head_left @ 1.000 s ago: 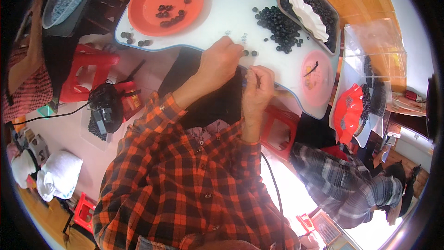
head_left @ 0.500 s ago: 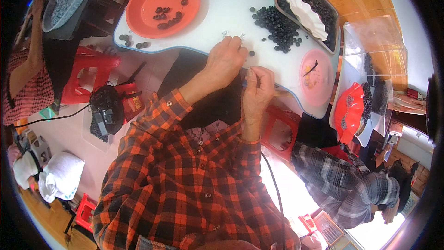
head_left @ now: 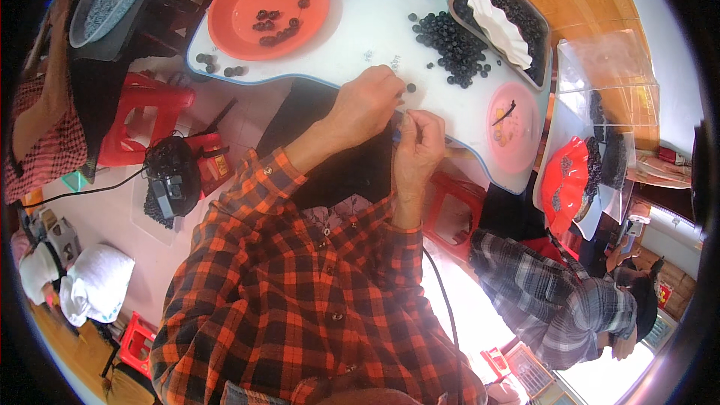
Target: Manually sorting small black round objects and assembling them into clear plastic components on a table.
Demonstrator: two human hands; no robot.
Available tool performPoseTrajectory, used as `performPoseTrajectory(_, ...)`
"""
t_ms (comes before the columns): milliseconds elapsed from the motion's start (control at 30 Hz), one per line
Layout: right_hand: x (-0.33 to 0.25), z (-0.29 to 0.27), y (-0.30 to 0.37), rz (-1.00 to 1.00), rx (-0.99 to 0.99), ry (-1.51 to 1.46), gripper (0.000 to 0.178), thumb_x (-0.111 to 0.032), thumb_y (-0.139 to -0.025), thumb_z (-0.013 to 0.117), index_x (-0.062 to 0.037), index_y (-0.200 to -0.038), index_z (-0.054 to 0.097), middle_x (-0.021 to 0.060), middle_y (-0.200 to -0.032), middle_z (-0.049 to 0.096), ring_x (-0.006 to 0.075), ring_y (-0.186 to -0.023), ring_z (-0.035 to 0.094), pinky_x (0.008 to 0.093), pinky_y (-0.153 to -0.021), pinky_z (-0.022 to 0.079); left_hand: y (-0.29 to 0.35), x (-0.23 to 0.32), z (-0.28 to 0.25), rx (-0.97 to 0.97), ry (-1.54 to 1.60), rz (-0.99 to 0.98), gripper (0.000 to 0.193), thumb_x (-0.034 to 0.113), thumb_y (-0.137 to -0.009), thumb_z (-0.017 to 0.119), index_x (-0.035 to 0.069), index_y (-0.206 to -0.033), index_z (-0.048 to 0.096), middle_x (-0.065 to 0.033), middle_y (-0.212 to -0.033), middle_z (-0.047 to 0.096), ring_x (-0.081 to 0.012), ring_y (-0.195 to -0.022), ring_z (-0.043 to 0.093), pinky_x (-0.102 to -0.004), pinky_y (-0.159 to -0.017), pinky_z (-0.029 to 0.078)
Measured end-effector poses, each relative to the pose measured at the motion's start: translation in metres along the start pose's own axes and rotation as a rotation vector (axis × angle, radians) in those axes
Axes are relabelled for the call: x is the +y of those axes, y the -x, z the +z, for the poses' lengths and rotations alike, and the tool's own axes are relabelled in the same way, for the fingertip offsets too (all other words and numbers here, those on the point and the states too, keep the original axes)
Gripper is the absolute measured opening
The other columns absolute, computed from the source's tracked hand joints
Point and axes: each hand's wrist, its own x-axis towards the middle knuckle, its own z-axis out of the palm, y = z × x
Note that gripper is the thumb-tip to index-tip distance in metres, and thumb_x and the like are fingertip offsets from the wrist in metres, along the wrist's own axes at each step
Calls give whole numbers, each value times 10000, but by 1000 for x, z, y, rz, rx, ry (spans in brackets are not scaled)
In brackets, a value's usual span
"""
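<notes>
Both hands meet at the near edge of the white desk (head_left: 352,26): left hand (head_left: 365,101) curled shut, its grip's contents hidden; right hand (head_left: 417,142) pinching something small and blue. Roughly 10 small dark round beads lie in the orange plate (head_left: 268,7); the loose bead pile (head_left: 450,39) is far bigger. Since 1.0 s ago, little has shifted.

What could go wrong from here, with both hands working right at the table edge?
1. The left hand and right hand meet at the rim of the white table; whatever small piece they pinch may fall to the floor.
2. A loose dark bead lies beside the left hand; a nudge might roll it off.
3. The bead pile sits just beyond and could scatter if bumped.
</notes>
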Motion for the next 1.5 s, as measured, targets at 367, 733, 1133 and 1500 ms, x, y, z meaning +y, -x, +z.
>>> performPoseTrajectory(367, -21, 2, 2, 27, 31, -256, 63, -10, -893, 675, -2, -951, 651, 79, -972, 619, 152, -866, 591, 268, -748, 493, 27, -2, -16, -34, 1719, -1008, 284, 104, -970, 610, -56, -1204, 627, -118, -965, 701, -120, -767, 682, -230, -697, 598)
performPoseTrajectory(733, -38, 4, 4, -27, -9, -339, 68, -18, -891, 696, -13, -948, 661, 62, -972, 612, 131, -869, 582, 250, -752, 484, 37, 2, -14, -17, 1819, -965, 289, 138, -985, 592, -69, -1184, 626, -103, -904, 704, -132, -723, 699, -238, -689, 610)
performPoseTrajectory(1133, -37, -3, 9, -94, -45, -248, 79, -11, -890, 692, 5, -961, 662, 67, -962, 619, 136, -847, 607, 251, -742, 498, 38, 17, -25, -51, 1599, -861, 272, 152, -982, 601, -35, -1173, 651, -67, -888, 696, -108, -742, 677, -256, -703, 591)
performPoseTrajectory(1500, -48, -14, 11, 240, -211, -525, 74, -35, -914, 679, 18, -951, 644, 28, -843, 653, 72, -755, 590, 204, -704, 485, 51, 11, -28, -114, 1799, -814, 254, 150, -990, 589, -40, -1147, 647, -58, -892, 678, -94, -707, 636, -240, -662, 568)
